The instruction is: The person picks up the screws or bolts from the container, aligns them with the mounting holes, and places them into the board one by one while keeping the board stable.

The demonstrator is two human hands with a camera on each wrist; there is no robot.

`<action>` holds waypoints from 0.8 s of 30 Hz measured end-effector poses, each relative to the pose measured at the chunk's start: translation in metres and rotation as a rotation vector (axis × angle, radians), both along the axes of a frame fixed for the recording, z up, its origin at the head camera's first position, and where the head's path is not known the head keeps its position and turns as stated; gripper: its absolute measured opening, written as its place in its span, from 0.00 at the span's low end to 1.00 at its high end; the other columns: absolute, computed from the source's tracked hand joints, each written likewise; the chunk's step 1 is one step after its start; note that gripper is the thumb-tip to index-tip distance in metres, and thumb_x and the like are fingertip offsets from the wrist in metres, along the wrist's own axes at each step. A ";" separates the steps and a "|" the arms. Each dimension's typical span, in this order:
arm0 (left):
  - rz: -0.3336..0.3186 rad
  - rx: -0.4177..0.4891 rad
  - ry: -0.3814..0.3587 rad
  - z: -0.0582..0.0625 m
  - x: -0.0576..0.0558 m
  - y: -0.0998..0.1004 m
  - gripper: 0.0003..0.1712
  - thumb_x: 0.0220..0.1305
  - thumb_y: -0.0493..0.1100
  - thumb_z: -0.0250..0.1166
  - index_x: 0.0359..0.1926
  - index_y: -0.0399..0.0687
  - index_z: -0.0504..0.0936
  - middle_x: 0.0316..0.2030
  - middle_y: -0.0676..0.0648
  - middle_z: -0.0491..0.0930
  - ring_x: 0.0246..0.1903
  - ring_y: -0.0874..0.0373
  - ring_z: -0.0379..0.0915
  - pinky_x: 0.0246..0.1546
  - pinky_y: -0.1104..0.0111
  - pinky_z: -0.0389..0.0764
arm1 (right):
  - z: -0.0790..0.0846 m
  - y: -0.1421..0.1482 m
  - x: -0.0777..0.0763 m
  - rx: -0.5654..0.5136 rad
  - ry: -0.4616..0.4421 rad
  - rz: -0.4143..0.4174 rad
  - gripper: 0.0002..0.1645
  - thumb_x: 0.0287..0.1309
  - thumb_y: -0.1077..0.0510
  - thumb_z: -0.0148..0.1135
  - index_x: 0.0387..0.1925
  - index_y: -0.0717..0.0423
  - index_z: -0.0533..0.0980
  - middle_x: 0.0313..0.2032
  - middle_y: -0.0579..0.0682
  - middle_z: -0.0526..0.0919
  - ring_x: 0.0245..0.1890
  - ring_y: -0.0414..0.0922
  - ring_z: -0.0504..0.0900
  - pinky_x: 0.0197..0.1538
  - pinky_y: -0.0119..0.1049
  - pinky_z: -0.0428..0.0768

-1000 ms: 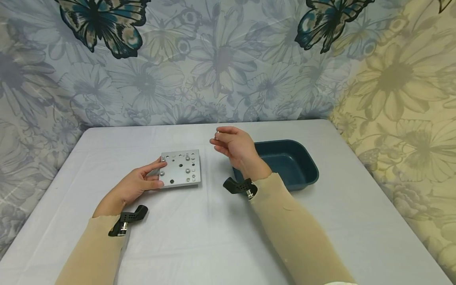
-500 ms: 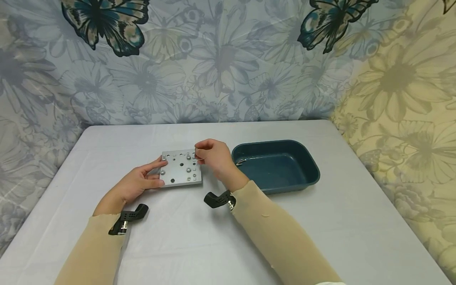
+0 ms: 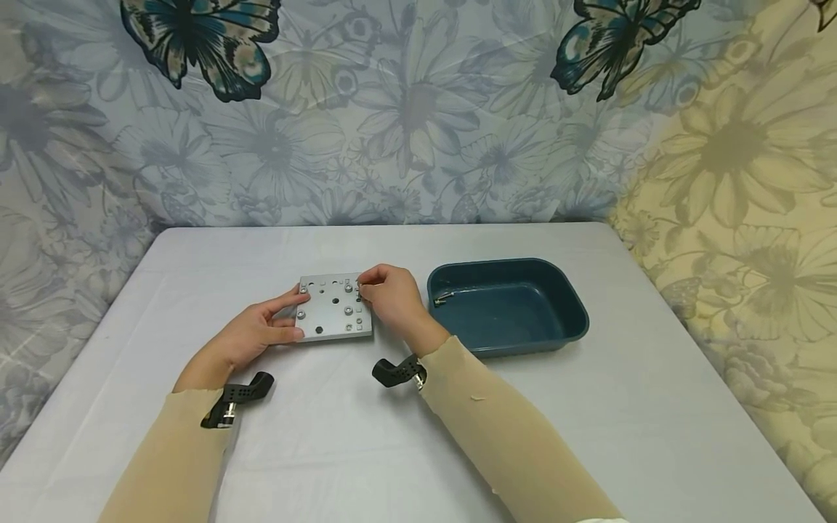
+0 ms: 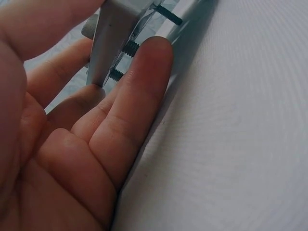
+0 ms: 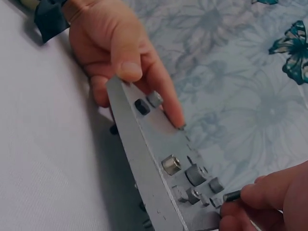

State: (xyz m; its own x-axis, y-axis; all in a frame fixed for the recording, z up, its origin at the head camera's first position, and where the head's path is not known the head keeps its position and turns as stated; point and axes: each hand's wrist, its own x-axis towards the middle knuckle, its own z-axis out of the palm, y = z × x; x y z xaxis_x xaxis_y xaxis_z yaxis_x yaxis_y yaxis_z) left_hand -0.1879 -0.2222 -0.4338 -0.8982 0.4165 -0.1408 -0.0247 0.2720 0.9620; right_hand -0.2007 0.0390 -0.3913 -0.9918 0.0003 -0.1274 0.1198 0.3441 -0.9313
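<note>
Between the nearly closed fingers of your right hand (image 3: pixel 396 301) you pinch a metal pin (image 5: pixel 232 196), seemingly fitting it; next it likely needs aligning with the drilled metal plate (image 3: pixel 327 309) just left of them. Your left hand's (image 3: pixel 248 335) part-spread fingers grip its opposite edge. Right of your right fingers, a teal tray (image 3: pixel 523 346) holds fasteners (image 3: pixel 443 298).

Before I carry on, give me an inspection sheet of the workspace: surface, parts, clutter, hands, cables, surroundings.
Surface: table with white cover.
Job's things: metal plate with holes and fasteners, threaded shanks projecting underneath; blue-green bin, small metal pieces at its left end.
Clutter: nothing seen.
Hands: left hand grips the plate's left edge; right hand pinches a small metal cylinder at the plate's far right corner; whether it is seated, cannot tell.
Cables: nothing seen.
Surroundings: flower-and-butterfly cloth behind the table.
</note>
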 end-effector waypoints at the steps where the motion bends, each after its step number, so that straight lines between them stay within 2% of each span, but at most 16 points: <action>1: 0.000 0.001 -0.002 0.000 0.000 0.000 0.46 0.56 0.39 0.76 0.73 0.41 0.66 0.78 0.50 0.43 0.59 0.64 0.70 0.50 0.78 0.73 | 0.000 0.000 0.000 0.004 0.002 0.004 0.05 0.64 0.63 0.64 0.39 0.53 0.84 0.36 0.44 0.82 0.35 0.42 0.80 0.38 0.34 0.79; 10: -0.007 0.019 -0.001 -0.001 0.000 0.000 0.46 0.56 0.38 0.76 0.73 0.39 0.65 0.78 0.49 0.42 0.56 0.66 0.72 0.50 0.79 0.72 | -0.006 0.002 -0.001 0.046 0.031 0.036 0.05 0.63 0.64 0.65 0.37 0.51 0.84 0.35 0.44 0.82 0.36 0.42 0.78 0.36 0.34 0.77; 17: -0.005 0.016 0.004 -0.003 0.000 0.000 0.45 0.57 0.38 0.76 0.73 0.40 0.65 0.78 0.49 0.42 0.55 0.67 0.72 0.48 0.78 0.74 | -0.009 0.003 -0.001 0.120 0.080 0.061 0.05 0.63 0.62 0.67 0.35 0.48 0.84 0.35 0.40 0.83 0.39 0.42 0.77 0.40 0.36 0.76; 24: -0.005 0.025 -0.002 -0.003 0.000 0.000 0.45 0.57 0.37 0.75 0.73 0.40 0.65 0.78 0.49 0.42 0.54 0.68 0.73 0.47 0.76 0.76 | -0.012 0.004 -0.002 0.138 0.097 0.076 0.04 0.63 0.61 0.67 0.35 0.47 0.84 0.35 0.39 0.83 0.39 0.42 0.77 0.41 0.37 0.75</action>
